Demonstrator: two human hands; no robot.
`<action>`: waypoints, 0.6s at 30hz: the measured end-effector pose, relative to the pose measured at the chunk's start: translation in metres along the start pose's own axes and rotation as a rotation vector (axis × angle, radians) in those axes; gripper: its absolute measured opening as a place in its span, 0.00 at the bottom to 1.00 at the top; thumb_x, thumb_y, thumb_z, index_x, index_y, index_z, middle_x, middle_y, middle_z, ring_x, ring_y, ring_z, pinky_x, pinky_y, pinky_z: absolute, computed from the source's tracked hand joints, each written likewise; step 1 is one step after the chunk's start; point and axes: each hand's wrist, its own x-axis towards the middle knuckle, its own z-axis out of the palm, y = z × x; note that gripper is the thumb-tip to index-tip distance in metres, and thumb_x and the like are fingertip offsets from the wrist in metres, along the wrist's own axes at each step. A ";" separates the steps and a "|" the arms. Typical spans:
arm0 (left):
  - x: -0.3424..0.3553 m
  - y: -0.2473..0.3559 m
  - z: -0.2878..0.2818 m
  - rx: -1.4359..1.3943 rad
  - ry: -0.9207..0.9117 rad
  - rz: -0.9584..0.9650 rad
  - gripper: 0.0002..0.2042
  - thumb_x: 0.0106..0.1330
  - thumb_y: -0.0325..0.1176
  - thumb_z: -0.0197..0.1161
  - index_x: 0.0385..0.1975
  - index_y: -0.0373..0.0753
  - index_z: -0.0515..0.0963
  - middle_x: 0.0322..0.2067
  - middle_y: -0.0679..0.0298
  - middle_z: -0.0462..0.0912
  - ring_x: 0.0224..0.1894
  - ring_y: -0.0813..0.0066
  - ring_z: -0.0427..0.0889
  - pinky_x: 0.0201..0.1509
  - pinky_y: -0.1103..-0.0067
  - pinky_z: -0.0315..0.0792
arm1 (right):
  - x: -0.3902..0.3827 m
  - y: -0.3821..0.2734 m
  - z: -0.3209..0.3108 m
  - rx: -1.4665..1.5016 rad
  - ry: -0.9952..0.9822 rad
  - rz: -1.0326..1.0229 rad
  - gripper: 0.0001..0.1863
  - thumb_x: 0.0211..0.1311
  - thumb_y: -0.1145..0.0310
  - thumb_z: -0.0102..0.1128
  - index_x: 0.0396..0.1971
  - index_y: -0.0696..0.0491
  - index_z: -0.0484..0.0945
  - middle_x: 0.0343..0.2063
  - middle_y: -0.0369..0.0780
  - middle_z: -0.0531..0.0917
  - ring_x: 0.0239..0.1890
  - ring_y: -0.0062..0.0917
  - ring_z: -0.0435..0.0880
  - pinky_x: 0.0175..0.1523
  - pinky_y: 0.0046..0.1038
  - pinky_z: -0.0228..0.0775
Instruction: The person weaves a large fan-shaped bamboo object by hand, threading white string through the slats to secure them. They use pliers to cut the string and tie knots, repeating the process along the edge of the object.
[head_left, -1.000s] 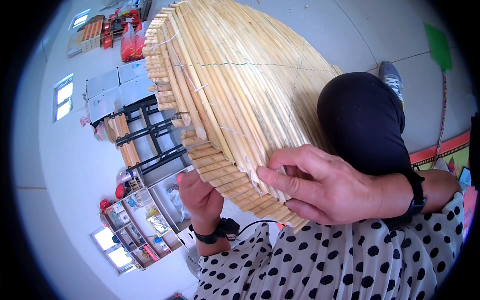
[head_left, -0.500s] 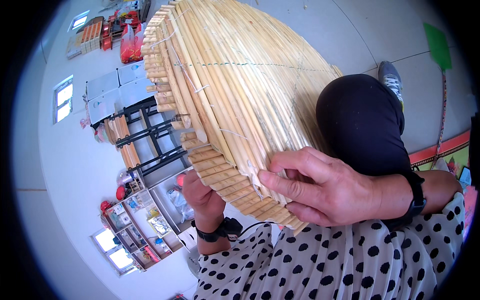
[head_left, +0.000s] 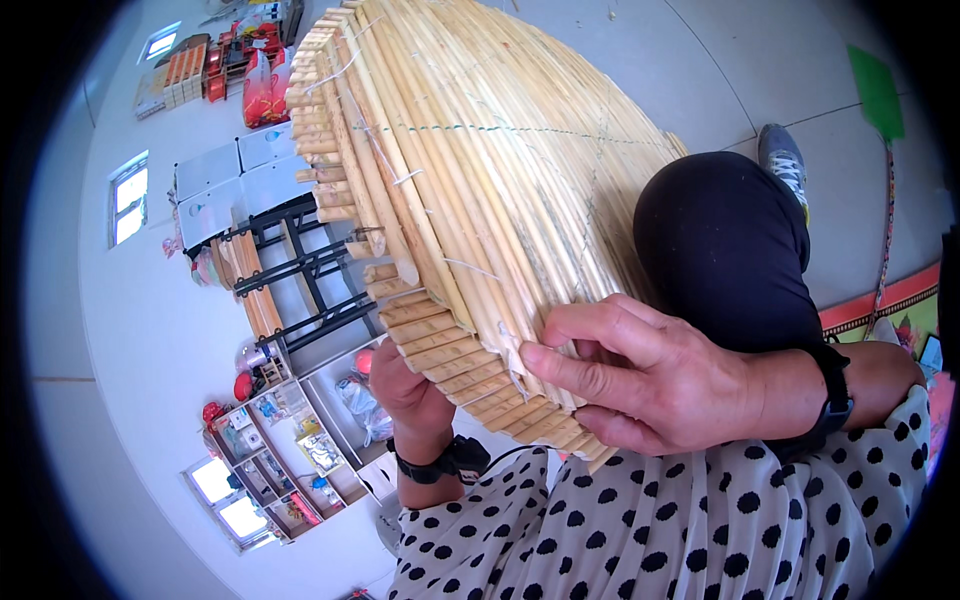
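Note:
A large panel of pale reed sticks (head_left: 480,160), tied with thin white and greenish strings, lies at a slant against my bent knee, with a row of short crosswise stick ends (head_left: 440,360) along its near left edge. My left hand (head_left: 408,390) is closed on that edge from underneath, its fingers partly hidden by the reeds. My right hand (head_left: 640,380) grips the panel's near part from above, fingers bent, one fingertip pressed beside a pale knotted or frayed spot (head_left: 508,342) in the sticks.
My dark-clad knee (head_left: 720,240) and grey shoe (head_left: 783,165) are at right, beside a green flyswatter (head_left: 876,90) and patterned mat (head_left: 880,295). At left stand white shelving (head_left: 295,384), white cabinets (head_left: 210,170), black metal frames (head_left: 290,255) and red bags (head_left: 265,90) near the wall.
Both hands have shifted very slightly to the right with the reed panel, keeping their hold. My knee sits a little lower in the picture. Little else differs.

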 end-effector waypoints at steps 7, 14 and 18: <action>0.005 0.003 -0.001 0.038 -0.040 0.029 0.11 0.58 0.30 0.71 0.40 0.36 0.88 0.42 0.55 0.89 0.42 0.60 0.88 0.47 0.73 0.79 | -0.001 0.004 0.002 0.005 0.016 -0.006 0.38 0.51 0.78 0.68 0.66 0.58 0.69 0.52 0.45 0.71 0.43 0.33 0.76 0.45 0.29 0.76; 0.007 0.006 0.000 -0.028 -0.059 -0.065 0.12 0.57 0.31 0.72 0.41 0.37 0.88 0.45 0.55 0.88 0.47 0.58 0.88 0.51 0.72 0.79 | -0.002 0.004 0.004 0.001 0.015 0.001 0.40 0.51 0.75 0.70 0.67 0.57 0.69 0.52 0.44 0.72 0.43 0.32 0.76 0.43 0.28 0.77; 0.010 0.009 -0.005 0.055 -0.104 0.028 0.12 0.58 0.30 0.72 0.42 0.38 0.88 0.46 0.56 0.88 0.47 0.59 0.87 0.52 0.72 0.78 | -0.001 0.005 0.003 -0.005 0.013 -0.007 0.39 0.50 0.74 0.70 0.67 0.57 0.69 0.52 0.44 0.72 0.43 0.32 0.76 0.43 0.27 0.77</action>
